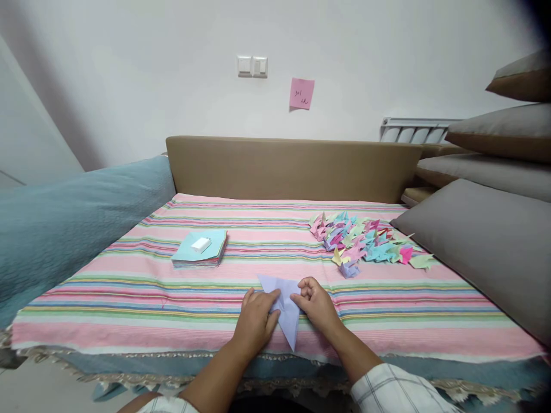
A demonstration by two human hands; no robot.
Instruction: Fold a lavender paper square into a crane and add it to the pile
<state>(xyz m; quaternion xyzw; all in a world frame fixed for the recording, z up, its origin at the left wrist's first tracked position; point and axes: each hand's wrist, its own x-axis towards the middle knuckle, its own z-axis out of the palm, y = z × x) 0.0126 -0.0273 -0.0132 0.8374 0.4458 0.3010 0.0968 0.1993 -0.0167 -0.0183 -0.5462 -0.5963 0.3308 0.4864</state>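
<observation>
A folded sheet of lavender paper [289,312] lies on the striped cloth in front of me, with one point toward me and a corner at the upper left. My left hand [257,315] rests on its left side, thumb and fingertips pressed onto the paper. The thumb and forefinger of my right hand [316,304] pinch its upper right edge, the other fingers curled. Right of my hands, farther back, is a pile of folded paper pieces [370,241] in pink, blue, green, yellow and purple.
A stack of coloured paper [200,249] sits at left with a small white block [201,245] on top. The striped cloth [142,298] covers the seat. A blue bolster [86,212] borders the left side, grey cushions [477,246] the right, and a brown backrest [284,169] the back.
</observation>
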